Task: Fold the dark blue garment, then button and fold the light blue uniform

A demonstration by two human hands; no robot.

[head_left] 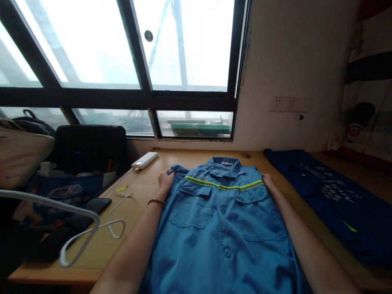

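A blue button-up work shirt lies front side up on the wooden table, its collar toward the window. Two flap pockets and a yellow-green striped band cross its chest. My left hand, with a bracelet at the wrist, is closed on the cloth at the shirt's left shoulder edge. At the opposite shoulder, my right hand is against the shirt's edge; its fingers are mostly hidden, partly behind the cloth. The lower part of the shirt runs out of view at the bottom.
To the left, a white power bank has a white cable looping toward me. A dark blue printed cloth lies on the right. A black chair and bags stand beyond the table's left edge. A wall socket is behind.
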